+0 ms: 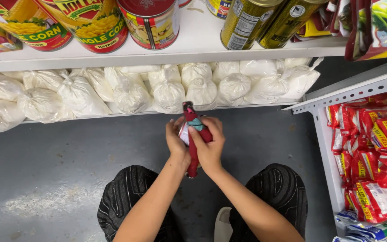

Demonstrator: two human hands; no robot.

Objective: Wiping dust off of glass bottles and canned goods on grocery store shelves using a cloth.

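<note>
Nearest to the camera are two bent knees in dark patterned trousers point(131, 197), over a grey concrete floor point(50, 166). Just above them both hands meet on one thing. The left hand point(177, 142) is closed around a small packet or label point(184, 133) at the side; what it is exactly I cannot tell. The right hand point(210, 145) is clenched around a dark red hand tool point(193, 154), a long narrow body with a teal part near its top, held upright in the air above the floor, in front of the lower shelf edge. The tool looks stiff and probably light, hard plastic, easy to hold by its long handle; the small packet seems thin and soft, so it is better pinched at its edge. Behind the hands, the lower shelf point(126, 113) carries a row of white knotted plastic bags point(169, 94), soft and heavy looking. At the right stands a white rack with red snack packets point(381, 148). Farthest, the upper shelf point(157, 56) holds large cans point(151, 22)
</note>
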